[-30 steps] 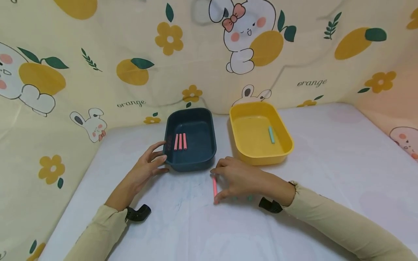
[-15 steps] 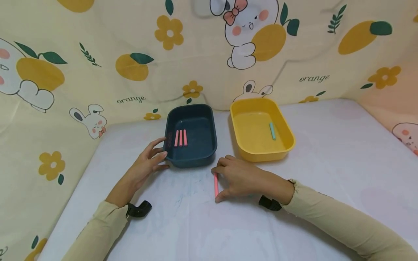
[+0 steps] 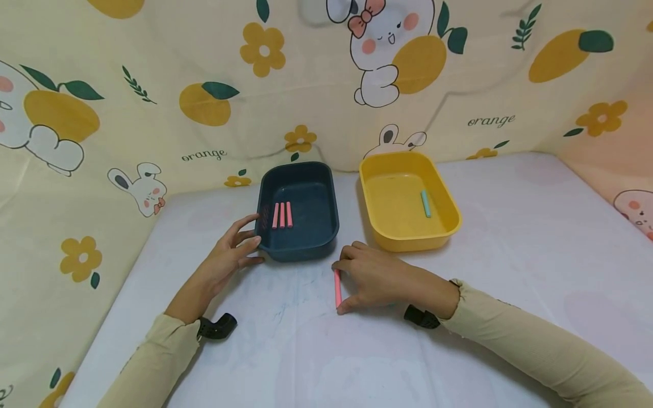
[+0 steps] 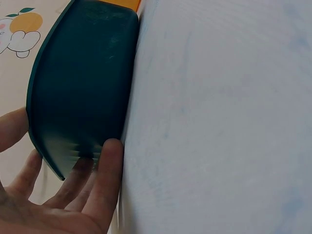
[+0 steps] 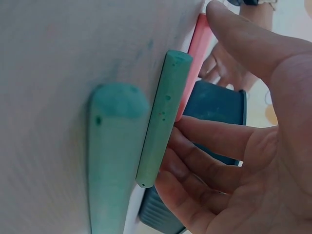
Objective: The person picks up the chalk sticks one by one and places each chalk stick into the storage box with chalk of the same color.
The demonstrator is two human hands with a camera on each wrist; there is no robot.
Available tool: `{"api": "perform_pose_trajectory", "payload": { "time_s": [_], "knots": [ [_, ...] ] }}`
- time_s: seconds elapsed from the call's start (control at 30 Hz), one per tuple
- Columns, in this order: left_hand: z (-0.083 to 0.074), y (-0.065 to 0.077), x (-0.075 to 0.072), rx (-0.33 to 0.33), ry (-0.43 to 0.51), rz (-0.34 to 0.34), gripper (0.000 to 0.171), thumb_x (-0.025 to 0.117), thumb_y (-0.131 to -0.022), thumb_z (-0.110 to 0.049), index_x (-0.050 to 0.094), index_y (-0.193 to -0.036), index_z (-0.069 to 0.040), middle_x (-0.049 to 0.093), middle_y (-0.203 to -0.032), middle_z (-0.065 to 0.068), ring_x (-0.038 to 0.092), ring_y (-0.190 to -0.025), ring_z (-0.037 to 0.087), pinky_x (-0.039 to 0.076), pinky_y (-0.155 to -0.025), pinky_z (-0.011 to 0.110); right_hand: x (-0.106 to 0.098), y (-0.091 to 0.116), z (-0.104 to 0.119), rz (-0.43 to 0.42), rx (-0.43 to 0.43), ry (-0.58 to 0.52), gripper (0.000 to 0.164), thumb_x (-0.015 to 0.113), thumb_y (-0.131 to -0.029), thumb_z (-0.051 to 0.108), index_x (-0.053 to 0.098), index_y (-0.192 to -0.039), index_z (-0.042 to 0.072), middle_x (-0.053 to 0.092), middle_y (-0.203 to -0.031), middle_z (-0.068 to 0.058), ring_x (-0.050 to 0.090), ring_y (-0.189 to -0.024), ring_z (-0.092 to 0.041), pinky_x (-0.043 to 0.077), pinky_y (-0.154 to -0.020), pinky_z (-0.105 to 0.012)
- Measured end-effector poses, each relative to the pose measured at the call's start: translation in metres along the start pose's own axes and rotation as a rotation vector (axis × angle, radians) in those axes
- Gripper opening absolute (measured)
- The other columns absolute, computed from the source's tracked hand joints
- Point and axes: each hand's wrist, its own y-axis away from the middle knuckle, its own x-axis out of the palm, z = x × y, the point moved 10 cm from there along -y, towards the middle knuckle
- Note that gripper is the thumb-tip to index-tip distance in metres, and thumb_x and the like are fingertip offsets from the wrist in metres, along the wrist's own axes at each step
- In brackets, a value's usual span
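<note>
My right hand (image 3: 374, 277) pinches a pink chalk stick (image 3: 338, 290) end to end between thumb and fingertip, low over the table in front of the bins. Two green chalk sticks (image 5: 165, 119) lie beside that hand in the right wrist view; from the head the hand mostly covers them. With fingers spread, my left hand (image 3: 227, 255) touches the left side of a dark blue bin (image 3: 313, 226). Its fingertips are at the rim and wall in the left wrist view. Three pink chalk sticks (image 3: 282, 215) lie side by side within this bin.
Right of the blue bin stands a yellow bin (image 3: 393, 209) with one green chalk stick (image 3: 425, 204) in it. A white cloth (image 3: 285, 351) with faint bluish smudges covers the table. Behind the bins hangs a printed curtain (image 3: 316, 85).
The head view has tilted slightly, so everything sits a little higher in it. Both hands stay almost still, the right one still pinching the pink chalk stick.
</note>
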Motion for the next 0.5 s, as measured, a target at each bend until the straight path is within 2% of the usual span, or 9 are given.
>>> {"api": "perform_pose_trajectory", "payload": {
  "time_s": [0.27, 0.5],
  "knots": [
    [0.0007, -0.0006, -0.0013, -0.001, 0.006, -0.005, 0.064, 0.055, -0.103, -0.02, 0.023, -0.157, -0.033, 0.026, -0.161, 0.014, 0.039, -0.139, 0.035, 0.043, -0.113, 0.053, 0.0009, -0.002, -0.0013, 0.018, 0.014, -0.002, 0.079, 0.077, -0.073, 0.066, 0.065, -0.13, 0.013, 0.061, -0.125, -0.003, 0.051, -0.114, -0.019, 0.05, -0.099, -0.034],
    [0.0026, -0.0028, -0.0007, -0.004, 0.023, -0.005, 0.065, 0.056, -0.102, -0.019, 0.024, -0.157, -0.033, 0.026, -0.161, 0.014, 0.038, -0.141, 0.035, 0.042, -0.113, 0.054, -0.002, -0.0016, 0.001, -0.001, -0.022, -0.023, 0.079, 0.076, -0.073, 0.068, 0.065, -0.13, 0.014, 0.061, -0.123, -0.002, 0.051, -0.114, -0.019, 0.051, -0.099, -0.035]
  ]
}}
